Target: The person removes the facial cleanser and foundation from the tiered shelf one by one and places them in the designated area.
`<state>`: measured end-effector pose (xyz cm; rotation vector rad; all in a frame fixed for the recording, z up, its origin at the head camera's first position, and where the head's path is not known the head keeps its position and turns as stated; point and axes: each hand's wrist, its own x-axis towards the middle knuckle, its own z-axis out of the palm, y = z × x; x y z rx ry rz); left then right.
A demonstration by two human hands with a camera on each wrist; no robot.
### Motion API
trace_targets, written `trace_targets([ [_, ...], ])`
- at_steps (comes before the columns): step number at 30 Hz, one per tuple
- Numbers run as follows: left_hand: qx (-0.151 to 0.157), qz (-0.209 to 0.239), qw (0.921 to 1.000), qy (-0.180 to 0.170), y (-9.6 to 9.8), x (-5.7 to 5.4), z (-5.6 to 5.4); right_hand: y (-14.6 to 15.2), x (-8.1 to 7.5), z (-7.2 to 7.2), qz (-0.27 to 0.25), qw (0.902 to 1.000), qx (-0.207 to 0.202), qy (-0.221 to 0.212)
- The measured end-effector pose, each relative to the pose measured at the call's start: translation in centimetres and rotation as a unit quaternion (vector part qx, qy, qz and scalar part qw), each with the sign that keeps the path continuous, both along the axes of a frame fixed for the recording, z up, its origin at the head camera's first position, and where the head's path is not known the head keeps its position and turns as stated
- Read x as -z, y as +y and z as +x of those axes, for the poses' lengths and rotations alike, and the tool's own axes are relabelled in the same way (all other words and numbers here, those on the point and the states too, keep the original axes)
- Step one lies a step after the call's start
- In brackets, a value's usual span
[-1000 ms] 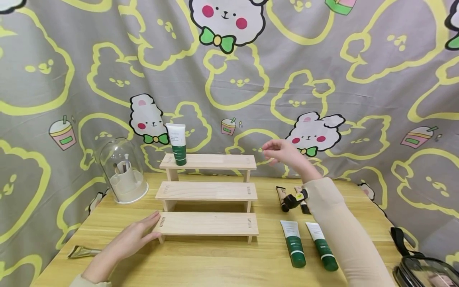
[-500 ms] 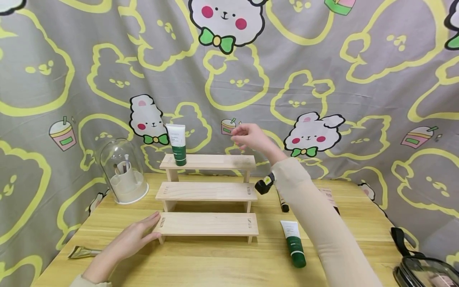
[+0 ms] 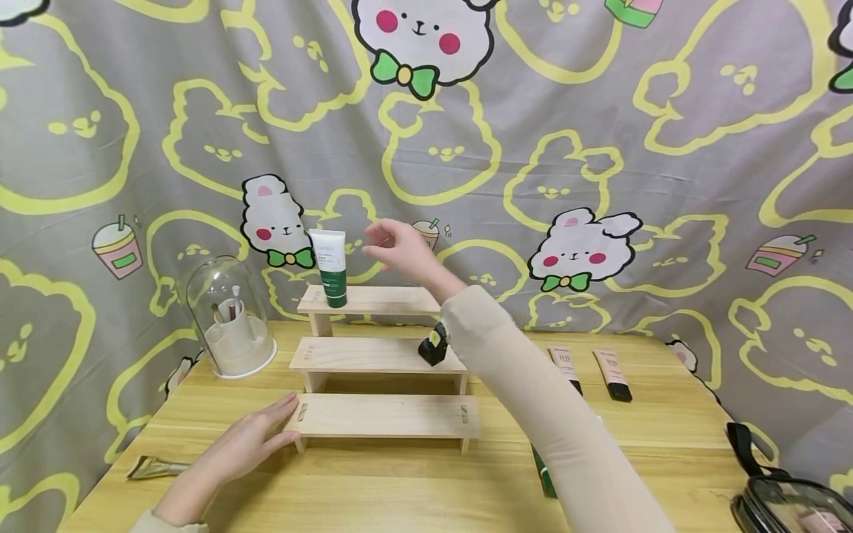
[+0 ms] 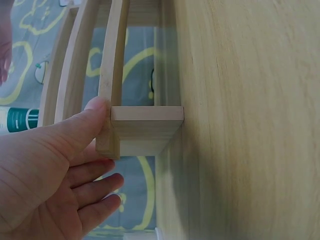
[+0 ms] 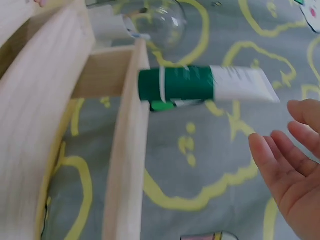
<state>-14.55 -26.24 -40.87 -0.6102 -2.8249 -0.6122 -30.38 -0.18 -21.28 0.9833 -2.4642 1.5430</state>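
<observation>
A three-step wooden display stand (image 3: 383, 414) stands on the table. My left hand (image 3: 240, 444) holds the left end of its lowest step; in the left wrist view the thumb (image 4: 87, 117) presses the step's edge and the other fingers lie behind and past its end. Upright on the top step's left end is a white and green squeeze tube (image 3: 329, 266). Just right of this tube, above the top step, hovers my right hand (image 3: 403, 252), empty with loosely bent fingers. The right wrist view shows a small gap between the tube (image 5: 180, 85) and the fingertips.
Left of the stand is a clear dome (image 3: 226, 326) over makeup brushes. A flattened gold tube (image 3: 155, 468) lies front left. Right are two beige BB tubes (image 3: 611, 374) and a green tube (image 3: 543, 471) mostly behind my right sleeve. A clear bag (image 3: 793, 503) sits far right.
My right hand has moved left across the top step, from beyond its right end to near the standing tube. The left hand and the stand have stayed put.
</observation>
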Motion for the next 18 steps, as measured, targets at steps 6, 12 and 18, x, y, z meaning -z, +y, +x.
trace_targets([
  [6,0.003,0.003,1.0000,0.003,-0.1,0.0,0.0,-2.2,0.7,0.5,0.016,0.9997,-0.002,0.019],
  [12,0.005,0.004,1.0000,0.003,-0.1,0.0,0.0,-3.2,1.1,0.6,0.026,0.9990,-0.007,0.035],
  [18,0.005,0.006,1.0000,0.002,-0.2,0.1,0.0,-3.6,1.4,0.6,0.028,0.9983,0.020,0.047],
])
